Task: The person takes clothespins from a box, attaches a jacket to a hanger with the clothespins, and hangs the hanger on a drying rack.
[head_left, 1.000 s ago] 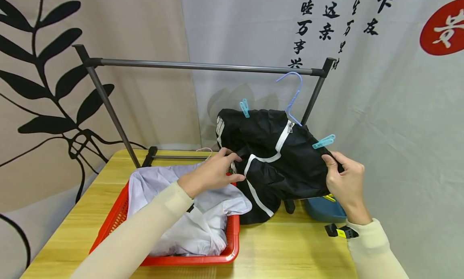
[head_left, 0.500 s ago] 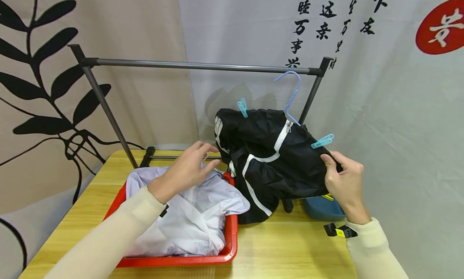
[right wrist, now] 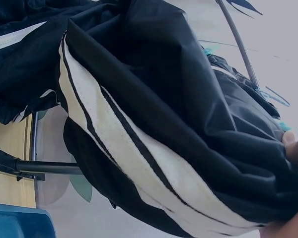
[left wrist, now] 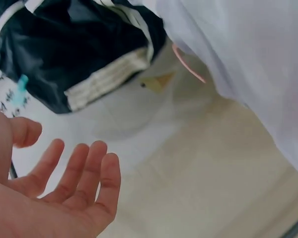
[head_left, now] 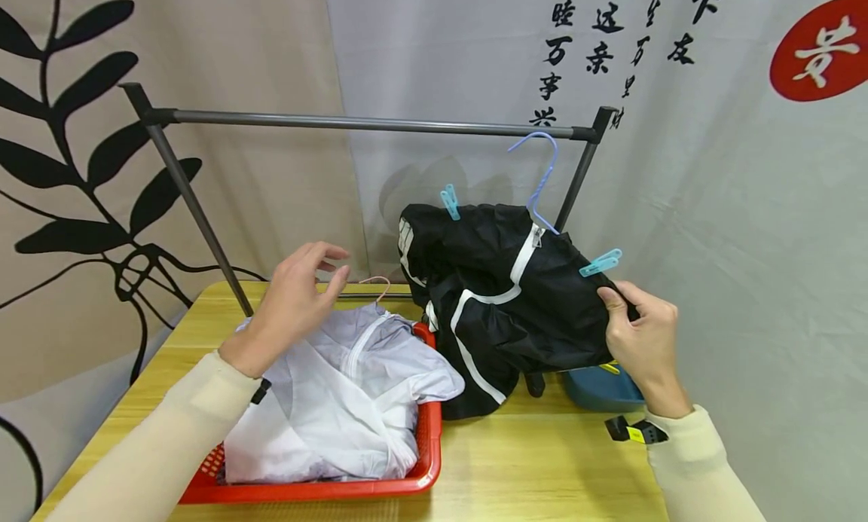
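Note:
A black jacket (head_left: pixel 502 303) with white piping hangs from a blue hanger (head_left: pixel 545 175) at the right end of the rack's bar. Two light blue clothespins are on it, one clothespin (head_left: pixel 450 202) at the left shoulder and another clothespin (head_left: pixel 600 263) at the right. My right hand (head_left: pixel 640 337) pinches the jacket's right edge below that second pin; the right wrist view shows its striped sleeve (right wrist: pixel 139 144) close up. Over the basket, my left hand (head_left: pixel 291 303) is in the air with relaxed fingers, holding nothing. Below it lies a white jacket (head_left: pixel 346 394) with a pink hanger (head_left: pixel 380 285) sticking out.
The red basket (head_left: pixel 434 447) under the white jacket stands on a wooden table (head_left: pixel 536 477). A dark metal rack (head_left: pixel 339 120) spans the back of the table. Behind the right hand sits a blue bin (head_left: pixel 597 390) with something yellow in it. A printed curtain hangs behind.
My left hand has left the black jacket's side and moved left, over the white jacket. My right hand keeps its pinch on the black jacket.

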`<state>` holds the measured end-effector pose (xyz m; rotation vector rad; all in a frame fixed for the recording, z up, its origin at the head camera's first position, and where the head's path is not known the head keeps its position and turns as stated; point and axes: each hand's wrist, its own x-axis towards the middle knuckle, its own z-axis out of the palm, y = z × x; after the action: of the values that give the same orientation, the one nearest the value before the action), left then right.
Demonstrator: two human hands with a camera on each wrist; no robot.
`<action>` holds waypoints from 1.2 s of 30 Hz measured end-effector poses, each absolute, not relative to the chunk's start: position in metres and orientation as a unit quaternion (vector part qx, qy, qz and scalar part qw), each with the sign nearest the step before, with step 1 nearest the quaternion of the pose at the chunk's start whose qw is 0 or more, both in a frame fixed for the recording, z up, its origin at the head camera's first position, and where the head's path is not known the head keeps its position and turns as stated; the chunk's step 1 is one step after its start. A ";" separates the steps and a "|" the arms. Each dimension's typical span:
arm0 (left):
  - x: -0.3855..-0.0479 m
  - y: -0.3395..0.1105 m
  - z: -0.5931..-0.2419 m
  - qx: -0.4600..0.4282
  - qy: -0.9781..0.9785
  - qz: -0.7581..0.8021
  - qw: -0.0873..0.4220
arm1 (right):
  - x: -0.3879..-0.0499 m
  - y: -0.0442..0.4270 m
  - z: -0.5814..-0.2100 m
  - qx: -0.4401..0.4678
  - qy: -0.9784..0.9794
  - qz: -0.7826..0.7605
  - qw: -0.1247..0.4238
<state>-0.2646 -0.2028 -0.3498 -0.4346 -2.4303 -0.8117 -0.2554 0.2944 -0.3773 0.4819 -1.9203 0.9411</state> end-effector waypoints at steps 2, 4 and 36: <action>-0.266 -0.213 -0.349 -0.152 -0.898 -0.304 0.281 | -0.255 0.294 -0.377 0.195 -0.780 0.381 0.456; -0.266 -0.223 -0.350 -0.137 -0.895 -0.305 0.295 | -0.254 0.295 -0.377 0.195 -0.781 0.380 0.455; -0.304 -0.351 -0.356 0.111 -0.854 -0.370 0.349 | -0.254 0.290 -0.379 0.198 -0.782 0.378 0.455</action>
<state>-0.3043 -0.3514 -0.3564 0.2880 -2.2118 -0.9581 -0.2536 0.2897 -0.3787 0.4890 -1.9282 0.9325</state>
